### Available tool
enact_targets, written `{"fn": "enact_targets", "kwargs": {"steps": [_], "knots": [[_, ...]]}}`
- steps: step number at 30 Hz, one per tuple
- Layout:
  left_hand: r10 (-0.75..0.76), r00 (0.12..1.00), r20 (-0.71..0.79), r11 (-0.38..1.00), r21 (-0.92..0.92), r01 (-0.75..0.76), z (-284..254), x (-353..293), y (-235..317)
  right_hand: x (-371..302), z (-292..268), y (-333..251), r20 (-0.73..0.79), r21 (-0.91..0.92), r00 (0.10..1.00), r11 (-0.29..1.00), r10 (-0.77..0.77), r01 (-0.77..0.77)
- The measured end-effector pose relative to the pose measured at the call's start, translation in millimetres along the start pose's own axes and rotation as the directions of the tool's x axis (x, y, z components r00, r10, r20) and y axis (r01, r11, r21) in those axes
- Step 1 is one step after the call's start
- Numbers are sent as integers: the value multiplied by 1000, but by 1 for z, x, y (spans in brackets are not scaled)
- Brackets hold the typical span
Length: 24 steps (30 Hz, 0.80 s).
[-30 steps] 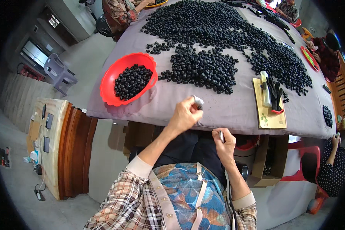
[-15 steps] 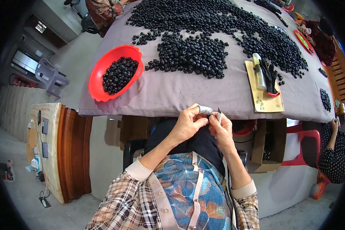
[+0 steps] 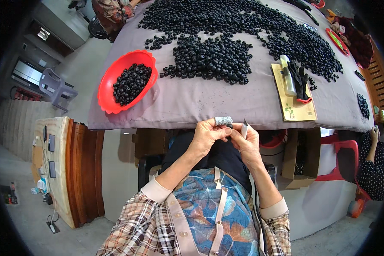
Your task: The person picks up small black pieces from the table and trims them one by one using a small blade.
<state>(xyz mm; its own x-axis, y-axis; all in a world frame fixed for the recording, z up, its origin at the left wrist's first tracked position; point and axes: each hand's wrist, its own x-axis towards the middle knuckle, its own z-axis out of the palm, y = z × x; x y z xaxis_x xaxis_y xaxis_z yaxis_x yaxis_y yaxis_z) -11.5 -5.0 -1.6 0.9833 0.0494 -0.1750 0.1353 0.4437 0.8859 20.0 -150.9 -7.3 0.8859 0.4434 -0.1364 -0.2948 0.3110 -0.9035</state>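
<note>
My left hand (image 3: 208,135) pinches a small black round piece (image 3: 229,126) between thumb and forefinger, just off the near table edge. Grey wrapping (image 3: 222,120) covers that forefinger. A small pointed knife blade (image 3: 244,128) is gripped in my right hand (image 3: 246,143), its tip up; the rest of the knife is hidden by the fingers. The right fingertips meet the black piece beside the left thumb. Beyond my hands, many similar black pieces (image 3: 212,59) lie heaped on the grey cloth-covered table (image 3: 192,104). A red scalloped basin (image 3: 108,81) at left holds more of them.
At right on the table lie a yellow card (image 3: 300,113), a clear tube (image 3: 287,77) and a black glove (image 3: 300,83). An open cardboard box (image 3: 296,181) stands below. Other people sit at the far left (image 3: 111,15) and at the right (image 3: 373,170).
My hands stay together at the table edge. The left forefinger has straightened over the black piece, and both hands have shifted slightly. The view has moved a little.
</note>
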Motion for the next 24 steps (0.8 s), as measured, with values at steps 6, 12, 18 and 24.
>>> {"fn": "enact_targets", "kwargs": {"steps": [6, 12, 18, 24], "knots": [[-22, 1000, -5, 1000, -3, 22, -1, -2, 0, -1, 2, 0, -47, -54, 998, 998, -41, 38], [99, 995, -14, 973, 209, -94, -2, -4, 7, -3, 8, -8, -19, -114, 997, 991, -68, 66], [124, 990, 63, 923, 360, -139, 7, -9, 10, 0, 4, -4, 9, -64, 997, 995, -73, 73], [214, 975, 66, 890, 398, -222, 12, -11, 9, 2, -1, -8, 35, -2, 985, 986, 167, -167]]}}
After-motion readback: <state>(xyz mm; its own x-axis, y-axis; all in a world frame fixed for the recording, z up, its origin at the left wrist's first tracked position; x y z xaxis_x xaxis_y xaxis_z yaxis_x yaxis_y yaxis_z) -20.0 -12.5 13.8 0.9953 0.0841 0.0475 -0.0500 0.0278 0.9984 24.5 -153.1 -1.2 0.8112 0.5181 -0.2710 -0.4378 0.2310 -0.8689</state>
